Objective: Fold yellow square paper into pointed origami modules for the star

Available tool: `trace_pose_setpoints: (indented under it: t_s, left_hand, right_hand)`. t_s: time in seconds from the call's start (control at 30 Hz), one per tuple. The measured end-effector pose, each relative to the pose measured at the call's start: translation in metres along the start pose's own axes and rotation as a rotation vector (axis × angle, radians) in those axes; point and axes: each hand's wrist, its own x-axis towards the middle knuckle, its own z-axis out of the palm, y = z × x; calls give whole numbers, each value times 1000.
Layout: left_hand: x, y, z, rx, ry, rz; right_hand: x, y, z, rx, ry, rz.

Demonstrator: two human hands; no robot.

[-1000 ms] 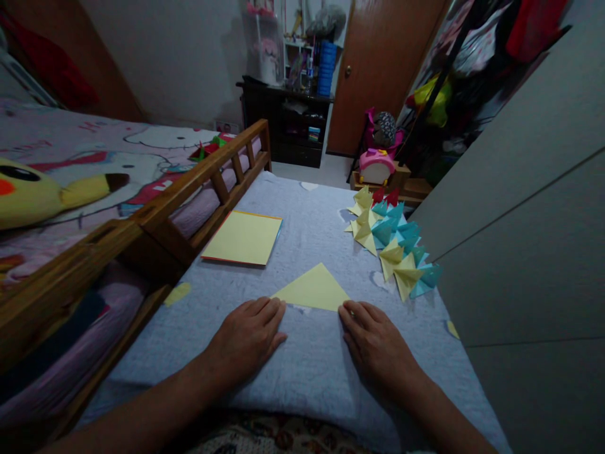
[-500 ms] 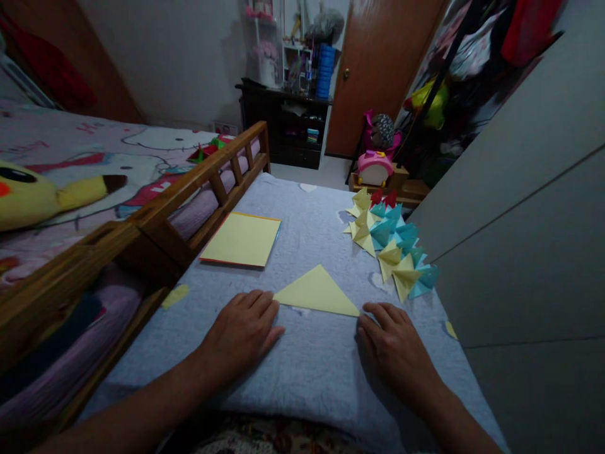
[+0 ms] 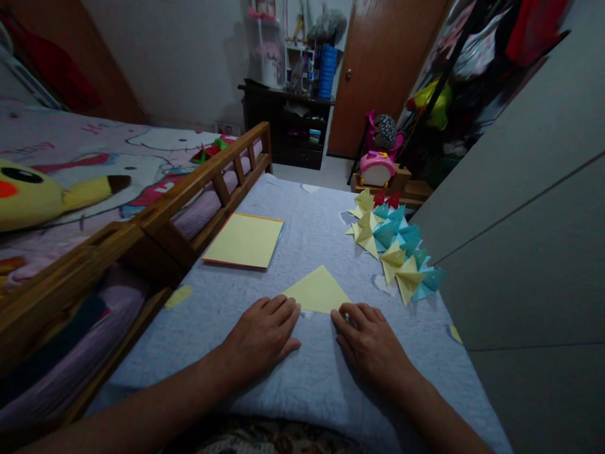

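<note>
The right hand has slid inward along the folded yellow paper on the blue cloth, likely smoothing its crease, its bent fingers perhaps pinching (I cannot tell), while the left hand's outstretched fingers cover the opposite corner.

On my remote feed I log one sheet of pale yellow paper, triangular in outline, lying flat on the light blue cloth. I read its apex as pointing away from the head camera, long edge nearest, sloping slightly down toward the right. Both base corners are covered; I see straight edges and a plain upper face.
</note>
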Motion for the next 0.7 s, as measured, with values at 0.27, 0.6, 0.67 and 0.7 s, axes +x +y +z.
trace_pose_setpoints:
  t_s: [0.27, 0.6, 0.67, 0.7]
  left_hand:
    - [-27, -13, 7, 49, 99, -91]
    - [2, -21, -11, -128, 96, -183]
    - [17, -20, -11, -163, 79, -192]
    - [24, -19, -11, -171, 70, -202]
  right_hand:
    - [-37, 30, -6, -87, 90, 31]
    - [10, 22, -32, 45, -110, 279]
    - [27, 17, -30, 49, -75, 346]
    - [35, 16, -27, 52, -72, 362]
